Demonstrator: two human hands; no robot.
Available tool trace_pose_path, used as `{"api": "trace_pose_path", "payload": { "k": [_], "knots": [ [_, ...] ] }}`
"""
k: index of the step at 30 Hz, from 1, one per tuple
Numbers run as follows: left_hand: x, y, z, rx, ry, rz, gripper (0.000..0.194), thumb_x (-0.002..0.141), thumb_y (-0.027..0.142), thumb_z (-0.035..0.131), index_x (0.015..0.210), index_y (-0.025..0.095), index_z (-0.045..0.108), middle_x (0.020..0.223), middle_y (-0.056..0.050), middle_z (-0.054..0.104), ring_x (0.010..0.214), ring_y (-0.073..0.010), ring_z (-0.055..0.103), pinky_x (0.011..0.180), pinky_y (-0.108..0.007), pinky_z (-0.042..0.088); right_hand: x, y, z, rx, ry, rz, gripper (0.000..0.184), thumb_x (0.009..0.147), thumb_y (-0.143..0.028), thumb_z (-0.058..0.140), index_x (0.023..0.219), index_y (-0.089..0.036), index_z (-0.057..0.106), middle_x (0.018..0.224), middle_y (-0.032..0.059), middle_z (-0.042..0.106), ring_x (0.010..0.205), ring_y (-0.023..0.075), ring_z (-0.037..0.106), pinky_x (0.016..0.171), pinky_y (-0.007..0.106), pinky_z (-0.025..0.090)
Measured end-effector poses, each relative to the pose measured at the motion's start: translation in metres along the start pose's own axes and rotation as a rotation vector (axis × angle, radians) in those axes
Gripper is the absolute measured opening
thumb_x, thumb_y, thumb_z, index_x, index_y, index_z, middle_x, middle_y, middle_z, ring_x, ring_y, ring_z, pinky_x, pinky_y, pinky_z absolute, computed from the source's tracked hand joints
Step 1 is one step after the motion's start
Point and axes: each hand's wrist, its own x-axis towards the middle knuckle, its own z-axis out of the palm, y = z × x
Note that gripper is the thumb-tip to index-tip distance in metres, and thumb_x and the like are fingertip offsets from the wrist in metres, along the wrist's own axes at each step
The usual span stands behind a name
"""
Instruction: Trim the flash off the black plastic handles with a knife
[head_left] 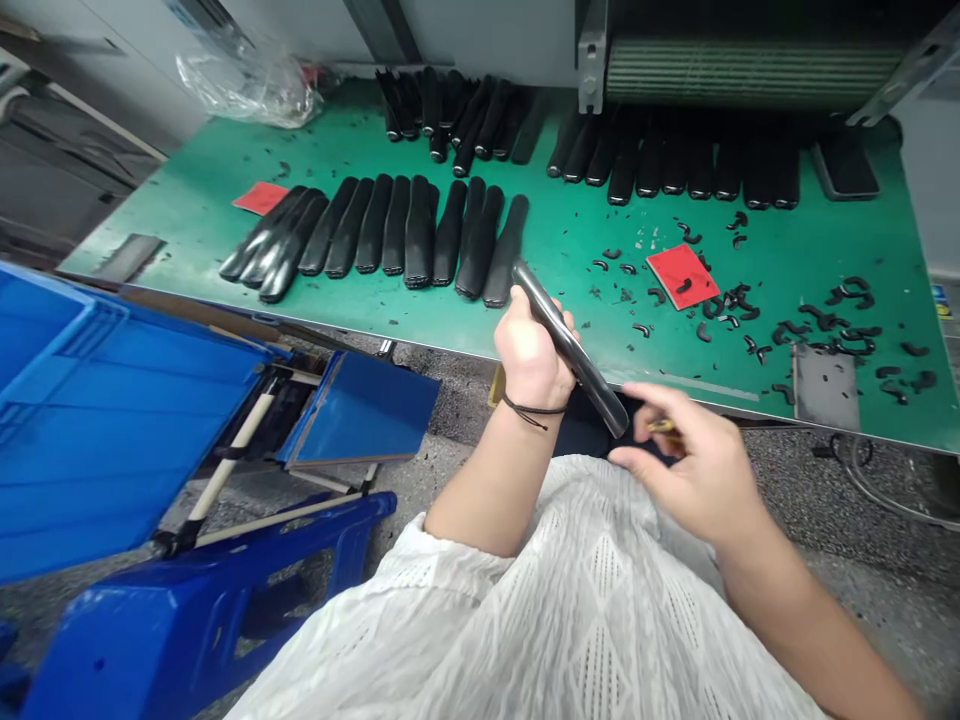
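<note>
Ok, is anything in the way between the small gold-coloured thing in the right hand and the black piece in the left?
Nothing visible stands in the way. The right hand holds the small gold-coloured object just beside the lower end of the long black piece, which the left hand grips. The fingers partly hide the object.

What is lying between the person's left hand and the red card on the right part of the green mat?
In the head view, a few small curved black scraps lie on the green mat between the left hand and the red card.

My head-worn camera tilts forward and down, close above the left hand [531, 358] and right hand [697, 468]. It faces a green workbench [574, 235].
</note>
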Motion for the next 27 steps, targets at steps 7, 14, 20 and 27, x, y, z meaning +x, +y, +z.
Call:
{"api": "trace_pose_path", "payload": {
  "k": [7,14,20,27],
  "knots": [
    [-0.004,-0.007,-0.021,0.612,-0.108,0.892,0.039,0.093,0.056,0.067,0.109,0.021,0.062,0.12,-0.011,0.067,0.112,-0.0225,0.066,0.093,-0.034,0.052,0.0,-0.023,0.007,0.169,0.326,-0.016,0.015,0.089,-0.026,0.076,0.103,-0.024,0.071,0.078,-0.0033,0.069,0.061,0.0105,0.057,0.055,0.024,0.047],
    [-0.03,-0.001,-0.032,1.136,-0.828,1.435,0.041,0.105,0.034,0.04,0.068,0.021,0.05,0.058,0.0,0.052,0.057,-0.0147,0.05,0.068,-0.035,0.04,-0.003,-0.021,-0.011,0.318,0.168,0.069,0.031,0.094,-0.036,0.07,0.122,-0.026,0.062,0.089,-0.0008,0.067,0.068,0.0121,0.06,0.059,0.025,0.05],
    [-0.017,0.0,-0.037,1.086,-0.785,1.401,0.041,0.103,0.027,0.042,0.063,0.021,0.042,0.053,0.001,0.044,0.051,-0.0131,0.04,0.058,-0.035,0.028,0.007,0.02,-0.034,-0.618,0.037,0.029,0.059,0.094,-0.008,0.044,0.148,-0.031,0.053,0.082,0.0016,0.065,0.065,0.0164,0.059,0.05,0.028,0.034],
    [-0.021,0.005,-0.034,1.161,-0.847,1.455,0.036,0.099,0.024,0.046,0.063,0.021,0.043,0.055,0.001,0.042,0.053,-0.0138,0.034,0.058,-0.035,0.025,0.011,0.0,-0.051,-0.434,0.009,-0.153,0.04,0.103,-0.032,0.053,0.14,-0.016,0.054,0.092,0.0063,0.069,0.075,0.0182,0.062,0.064,0.031,0.044]
  ]
}}
